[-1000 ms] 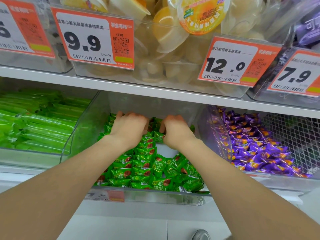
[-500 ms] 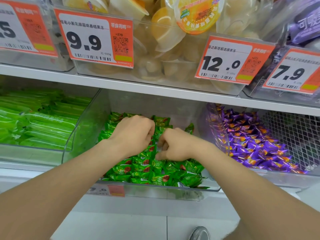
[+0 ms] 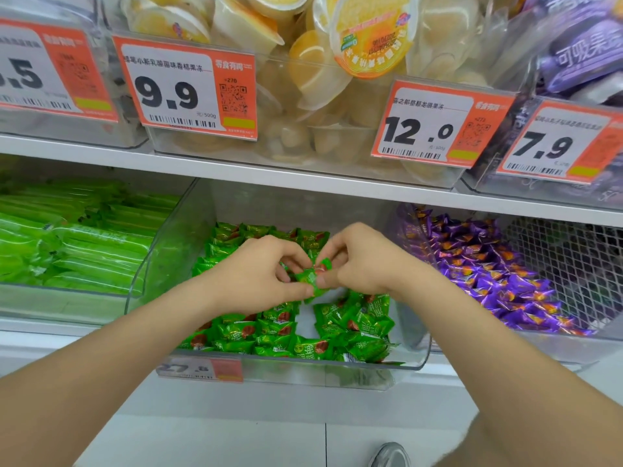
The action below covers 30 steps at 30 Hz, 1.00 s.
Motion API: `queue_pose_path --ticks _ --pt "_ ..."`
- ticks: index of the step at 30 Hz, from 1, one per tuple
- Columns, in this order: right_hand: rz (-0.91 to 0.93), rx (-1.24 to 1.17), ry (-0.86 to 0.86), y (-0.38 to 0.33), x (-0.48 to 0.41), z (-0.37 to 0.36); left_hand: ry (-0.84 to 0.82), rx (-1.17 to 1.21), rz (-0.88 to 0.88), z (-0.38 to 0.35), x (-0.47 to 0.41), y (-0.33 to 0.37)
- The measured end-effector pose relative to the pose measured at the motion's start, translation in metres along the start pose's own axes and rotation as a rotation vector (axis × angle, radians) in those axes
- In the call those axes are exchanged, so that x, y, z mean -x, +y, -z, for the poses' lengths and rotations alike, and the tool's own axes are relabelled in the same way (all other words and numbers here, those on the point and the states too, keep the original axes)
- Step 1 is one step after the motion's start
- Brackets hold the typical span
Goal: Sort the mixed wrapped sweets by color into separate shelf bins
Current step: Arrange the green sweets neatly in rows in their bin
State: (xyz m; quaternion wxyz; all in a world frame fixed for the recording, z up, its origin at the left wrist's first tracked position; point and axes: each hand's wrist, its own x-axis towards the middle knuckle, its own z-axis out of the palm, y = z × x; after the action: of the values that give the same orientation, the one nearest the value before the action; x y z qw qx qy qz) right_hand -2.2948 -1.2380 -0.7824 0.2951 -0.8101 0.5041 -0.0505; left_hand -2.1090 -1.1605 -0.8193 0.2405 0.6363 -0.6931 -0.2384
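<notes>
Green wrapper on the sweet (image 3: 312, 277), pinched at both ends just above the clear middle bin (image 3: 161, 264) on the lower shelf: left hand (image 3: 259, 278) fingers curled on one end, right hand (image 3: 367, 261) fingers curled on the other. Heap of green sweets (image 3: 350, 326) lying below in that bin. Purple sweets (image 3: 488, 274) in the bin to the right, long green packs (image 3: 84, 244) in the bin to the left. Orange price tags (image 3: 188, 89) on the bins above.

Glossy foil-like green sweets (image 3: 340, 326) — in a clear, smooth plastic bin (image 3: 337, 367).
</notes>
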Motion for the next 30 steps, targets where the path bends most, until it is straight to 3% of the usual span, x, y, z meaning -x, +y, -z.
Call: queue_pose_path --ticks 6,10,16,22,24,27,30 --pt "-0.023 -0.446 -0.155 -0.003 0.013 0.014 -0.021 0.414 0.153 0.01 0.003 0.002" --pt "-0.07 -0.536 0.023 0.002 0.006 0.018 0.052 0.686 0.275 0.012 0.004 0.007" --pt "-0.108 -0.727 -0.152 0.002 0.004 0.007 0.065 0.705 0.286 0.014 0.003 0.011" --pt "-0.155 -1.166 -0.165 -0.007 -0.004 -0.004 0.21 0.892 0.267 0.012 -0.004 0.015" --pt "-0.079 -0.983 -0.024 -0.007 -0.007 -0.005 0.213 0.763 0.276 0.01 -0.006 0.01" --pt "0.031 -0.364 0.283 0.002 -0.014 -0.002 0.227 0.353 0.284 0.006 -0.012 -0.007" --pt "-0.034 0.031 0.272 0.01 -0.02 -0.002 0.211 0.065 0.244 0.004 -0.02 -0.014"
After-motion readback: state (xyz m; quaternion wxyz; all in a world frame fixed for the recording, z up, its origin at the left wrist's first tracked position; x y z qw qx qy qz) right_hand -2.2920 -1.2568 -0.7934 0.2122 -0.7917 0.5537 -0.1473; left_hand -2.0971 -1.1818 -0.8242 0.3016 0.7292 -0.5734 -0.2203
